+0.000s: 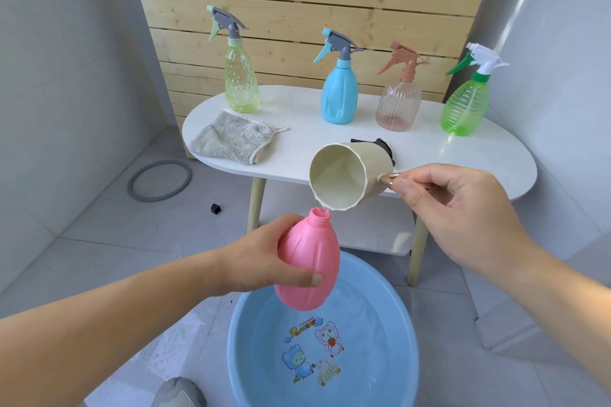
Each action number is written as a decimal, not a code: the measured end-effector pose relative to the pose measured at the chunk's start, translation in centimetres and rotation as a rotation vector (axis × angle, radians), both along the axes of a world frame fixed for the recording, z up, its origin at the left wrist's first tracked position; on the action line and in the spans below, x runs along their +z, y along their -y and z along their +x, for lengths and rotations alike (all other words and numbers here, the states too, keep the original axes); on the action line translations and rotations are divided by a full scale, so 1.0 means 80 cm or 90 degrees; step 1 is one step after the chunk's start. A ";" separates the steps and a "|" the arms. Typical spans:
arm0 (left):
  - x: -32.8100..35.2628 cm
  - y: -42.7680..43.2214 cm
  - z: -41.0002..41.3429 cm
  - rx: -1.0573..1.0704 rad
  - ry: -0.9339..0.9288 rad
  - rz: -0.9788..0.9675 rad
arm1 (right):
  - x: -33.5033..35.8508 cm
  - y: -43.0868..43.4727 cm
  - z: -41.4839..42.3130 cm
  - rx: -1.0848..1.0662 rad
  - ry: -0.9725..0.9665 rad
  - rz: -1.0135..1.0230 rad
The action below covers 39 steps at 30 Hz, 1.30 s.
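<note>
My left hand [261,258] grips the pink bottle [307,261], capless, tilted a little over the blue basin [393,301] of water on the floor. My right hand [463,208] pinches the handle of the beige cup [347,175], tipped so water runs from its lip into the bottle's mouth. Behind them, four spray bottles stand on the white table [479,149].

The pink ribbed plastic bottle [307,261] is gleaming smoothly, the beige plastic cup [339,172] looking matt, the blue plastic basin [236,350] shining glossily.
</note>
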<state>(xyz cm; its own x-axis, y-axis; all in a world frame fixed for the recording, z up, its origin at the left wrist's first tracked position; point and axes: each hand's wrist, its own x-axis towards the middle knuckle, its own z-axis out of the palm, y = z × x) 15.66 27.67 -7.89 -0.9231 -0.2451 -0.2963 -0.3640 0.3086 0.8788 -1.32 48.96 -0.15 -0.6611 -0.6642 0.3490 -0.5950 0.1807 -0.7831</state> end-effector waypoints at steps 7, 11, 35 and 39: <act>0.001 -0.001 0.001 0.001 0.002 -0.003 | -0.001 0.000 0.001 -0.003 -0.027 0.004; 0.001 -0.001 0.001 0.002 -0.001 -0.005 | -0.002 0.000 0.000 -0.001 -0.035 0.000; -0.003 -0.001 0.000 0.000 -0.003 -0.005 | -0.005 -0.001 -0.002 0.043 -0.126 -0.047; -0.004 -0.001 0.000 0.002 -0.001 -0.007 | -0.005 0.000 -0.002 0.045 -0.163 -0.058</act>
<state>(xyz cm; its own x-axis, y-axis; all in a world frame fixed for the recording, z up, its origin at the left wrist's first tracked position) 15.65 27.72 -8.21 -0.9230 -0.2507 -0.2918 -0.3631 0.3172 0.8761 -1.45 48.98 -0.56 -0.4963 -0.6641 0.5591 -0.7847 0.0677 -0.6162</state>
